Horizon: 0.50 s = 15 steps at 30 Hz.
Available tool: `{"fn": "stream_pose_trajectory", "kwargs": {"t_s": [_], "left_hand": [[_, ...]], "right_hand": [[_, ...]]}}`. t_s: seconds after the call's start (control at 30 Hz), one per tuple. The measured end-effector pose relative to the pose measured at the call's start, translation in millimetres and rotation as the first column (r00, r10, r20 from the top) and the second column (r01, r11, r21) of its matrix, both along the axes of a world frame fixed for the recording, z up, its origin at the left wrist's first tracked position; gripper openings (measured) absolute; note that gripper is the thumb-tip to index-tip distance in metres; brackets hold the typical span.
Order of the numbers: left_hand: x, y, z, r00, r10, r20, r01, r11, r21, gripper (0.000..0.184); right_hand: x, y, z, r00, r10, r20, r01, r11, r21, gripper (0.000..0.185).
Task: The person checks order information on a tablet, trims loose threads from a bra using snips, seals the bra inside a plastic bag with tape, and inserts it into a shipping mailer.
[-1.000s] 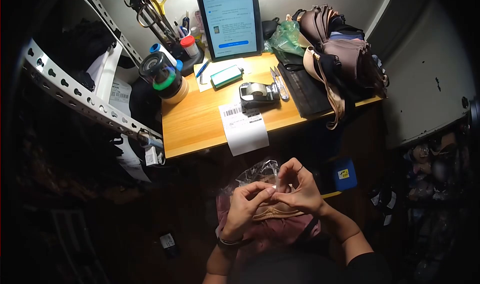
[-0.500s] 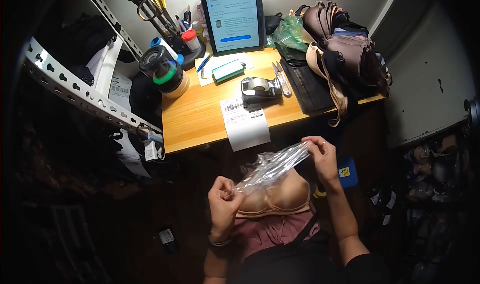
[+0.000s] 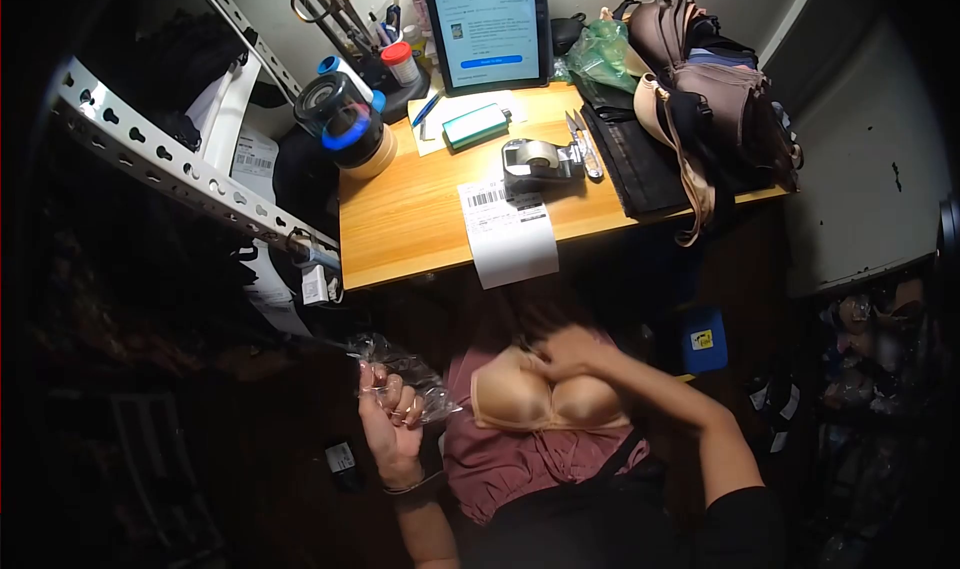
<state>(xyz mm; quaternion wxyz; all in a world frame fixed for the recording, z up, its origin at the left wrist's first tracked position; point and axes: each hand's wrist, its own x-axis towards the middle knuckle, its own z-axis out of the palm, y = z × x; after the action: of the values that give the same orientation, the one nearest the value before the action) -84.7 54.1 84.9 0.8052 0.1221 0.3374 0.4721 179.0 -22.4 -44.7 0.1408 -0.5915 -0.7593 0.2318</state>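
Observation:
A beige bra lies cups up across my lap, on dusty-pink cloth. My left hand, off to the left of the bra, has its fingers curled round a crumpled clear plastic bag. At the far edge of the bra is my right hand, over the top of the cups; its fingers are smeared by motion, and whether they grip the bra is unclear.
A wooden desk bears a printed label, tape dispenser, snips, green-and-white box, tablet and a pile of bras. A perforated metal rack stands left. A blue object is below the desk.
The plastic bag, earlier stretched between both hands above the bra, is now bunched in my left hand, moved left. My right hand has let go of it and come down to the bra's far edge.

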Motion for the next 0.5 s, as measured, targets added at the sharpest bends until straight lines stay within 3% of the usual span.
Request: {"fn": "stream_pose_trajectory", "kwargs": {"t_s": [0.03,0.1,0.2,0.27,0.3,0.37,0.4,0.43,0.47,0.5], "left_hand": [[0.4,-1.7,-1.2,1.000,0.015,-0.017,-0.015,1.000,0.020,0.033],[9.0,-3.9,-0.8,1.000,0.009,-0.029,-0.010,1.000,-0.005,0.033],[34.7,-5.8,-13.2,0.988,-0.151,-0.029,0.149,0.987,-0.057,0.043],[63.7,-15.5,-16.2,0.941,-0.332,-0.068,0.326,0.942,-0.081,0.052],[78.2,-23.5,-13.2,0.900,-0.425,-0.094,0.414,0.903,-0.115,0.056],[98.7,-38.0,-10.3,0.807,-0.590,0.012,0.587,0.800,-0.121,0.061],[104.3,-42.8,-15.6,0.714,-0.649,0.264,0.695,0.703,-0.154,0.062],[108.4,-45.6,-24.5,0.574,-0.649,0.500,0.795,0.589,-0.148,0.063],[112.5,-44.4,-33.0,0.459,-0.600,0.655,0.856,0.495,-0.146,0.066],[116.4,-41.9,-44.4,0.454,-0.600,0.658,0.859,0.492,-0.144,0.066]], "right_hand": [[-3.3,-3.5,17.3,0.990,0.131,-0.050,-0.139,0.899,-0.415,0.076],[-12.8,-39.3,8.1,0.960,0.163,-0.227,-0.210,0.957,-0.202,0.077],[-22.8,-71.2,30.4,0.918,0.106,-0.381,-0.207,0.950,-0.235,0.068],[-23.8,-76.6,45.5,0.708,-0.175,-0.684,-0.260,0.836,-0.483,0.052],[-17.6,-76.9,58.1,0.709,-0.174,-0.684,-0.257,0.839,-0.480,0.052],[7.6,-80.3,80.6,0.770,-0.518,-0.374,-0.025,0.560,-0.828,0.031],[9.7,-94.5,78.0,0.488,-0.707,-0.511,0.211,0.664,-0.717,0.024],[12.3,-109.9,75.3,0.153,-0.736,-0.659,0.470,0.641,-0.607,0.018],[22.8,-119.4,77.1,0.166,-0.739,-0.653,0.557,0.617,-0.556,0.018],[34.9,-131.0,80.6,0.178,-0.742,-0.646,0.638,0.587,-0.499,0.018]]}}
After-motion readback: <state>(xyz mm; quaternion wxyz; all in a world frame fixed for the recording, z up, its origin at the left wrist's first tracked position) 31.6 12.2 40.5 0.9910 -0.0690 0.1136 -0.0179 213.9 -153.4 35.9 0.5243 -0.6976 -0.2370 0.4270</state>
